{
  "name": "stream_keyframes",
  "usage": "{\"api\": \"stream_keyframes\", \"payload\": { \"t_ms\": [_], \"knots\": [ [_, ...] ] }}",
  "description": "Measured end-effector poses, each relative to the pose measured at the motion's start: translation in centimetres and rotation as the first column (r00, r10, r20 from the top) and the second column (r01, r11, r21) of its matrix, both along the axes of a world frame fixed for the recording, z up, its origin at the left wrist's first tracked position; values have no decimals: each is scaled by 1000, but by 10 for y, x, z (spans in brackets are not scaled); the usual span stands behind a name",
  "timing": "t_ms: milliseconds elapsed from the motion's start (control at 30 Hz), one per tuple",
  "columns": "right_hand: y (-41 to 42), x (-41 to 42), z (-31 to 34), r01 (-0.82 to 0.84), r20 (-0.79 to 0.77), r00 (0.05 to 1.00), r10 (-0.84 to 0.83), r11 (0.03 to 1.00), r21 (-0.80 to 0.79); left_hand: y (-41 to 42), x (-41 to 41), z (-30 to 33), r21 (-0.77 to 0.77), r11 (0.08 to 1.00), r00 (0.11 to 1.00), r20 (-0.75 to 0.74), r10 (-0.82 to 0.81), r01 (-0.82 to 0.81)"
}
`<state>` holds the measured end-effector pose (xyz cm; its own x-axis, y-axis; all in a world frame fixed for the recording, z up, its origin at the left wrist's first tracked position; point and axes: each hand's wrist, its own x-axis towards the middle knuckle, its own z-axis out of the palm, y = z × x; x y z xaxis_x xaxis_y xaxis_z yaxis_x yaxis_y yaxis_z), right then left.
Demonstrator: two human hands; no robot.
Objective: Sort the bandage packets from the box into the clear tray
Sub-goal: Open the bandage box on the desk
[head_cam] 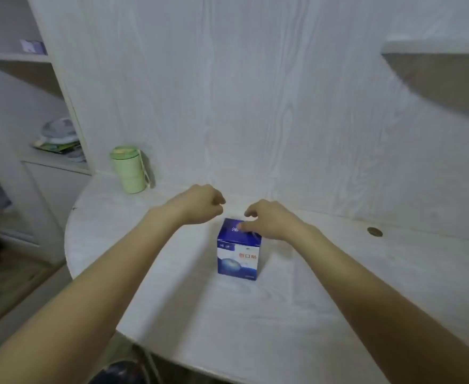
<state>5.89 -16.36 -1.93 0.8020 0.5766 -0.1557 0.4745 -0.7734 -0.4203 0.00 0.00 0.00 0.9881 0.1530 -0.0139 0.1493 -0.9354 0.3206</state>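
A blue and white bandage box stands upright and closed on the white table, near its middle. My right hand hovers over the box's top from the right, its thumb touching the blue lid and its fingers loosely curled above the far edge. My left hand hangs just above and left of the box, fingers loosely curled and holding nothing. No bandage packets or clear tray show in this view.
A pale green lidded cup stands at the table's back left, by the wall. A small round brass fitting sits in the tabletop at the right. Shelves with stacked items lie to the left.
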Motion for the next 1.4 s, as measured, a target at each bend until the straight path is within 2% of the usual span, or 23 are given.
{"api": "stream_keyframes", "payload": {
  "t_ms": [133, 267, 467, 633, 900, 933, 1000, 1067, 1100, 1167, 1200, 1233, 1267, 1333, 1400],
  "knots": [
    [-14, -15, -27, -67, 91, 994, 57, 992, 111, -21, -16, -35, -57, 993, 994, -43, -104, 102],
    [-26, -29, -37, -71, 79, 995, 56, 974, 214, -29, -33, -46, -54, 988, 989, -5, -148, 147],
    [-34, -38, -33, -114, 91, 990, 105, 989, 99, -27, -44, -45, 51, 986, 987, 15, -162, 161],
    [-40, -45, -36, -94, 86, 993, 83, 986, 137, -33, -45, -49, 235, 953, 979, 27, -204, 192],
    [-37, -44, -38, -34, 65, 998, 22, 981, 190, -30, -43, -35, 221, 957, 980, 28, -198, 187],
    [-37, -43, -39, -16, 38, 999, 7, 973, 230, -29, -41, -34, 198, 965, 980, 58, -189, 174],
    [-39, -43, -43, 31, -46, 999, -16, 941, 338, -26, -33, -38, 3, 995, 980, 174, -98, 99],
    [-41, -45, -45, 72, -125, 992, -25, 919, 388, -29, -29, -43, -252, 968, 946, 307, 99, -20],
    [-42, -46, -46, 86, -160, 987, -22, 911, 403, -31, -26, -46, -317, 946, 907, 377, 190, -66],
    [-43, -47, -49, 116, -218, 976, -19, 889, 442, -36, -26, -50, -316, 942, 794, 542, 276, -111],
    [-43, -48, -49, 132, -230, 973, -27, 880, 455, -39, -29, -50, -292, 952, 742, 617, 264, -95],
    [-43, -49, -49, 144, -224, 974, -42, 875, 463, -41, -31, -51, -261, 965, 729, 655, 200, -30],
    [-42, -49, -48, 147, -199, 978, -59, 873, 465, -41, -32, -53, -226, 972, 746, 658, 100, 70],
    [-40, -50, -47, 134, -115, 989, -90, 873, 470, -43, -37, -57, -209, 955, 848, 525, -73, 211],
    [-39, -53, -46, 148, -40, 988, -148, 851, 505, -42, -42, -61, -272, 937, 932, 342, -118, 218]
  ]
}}
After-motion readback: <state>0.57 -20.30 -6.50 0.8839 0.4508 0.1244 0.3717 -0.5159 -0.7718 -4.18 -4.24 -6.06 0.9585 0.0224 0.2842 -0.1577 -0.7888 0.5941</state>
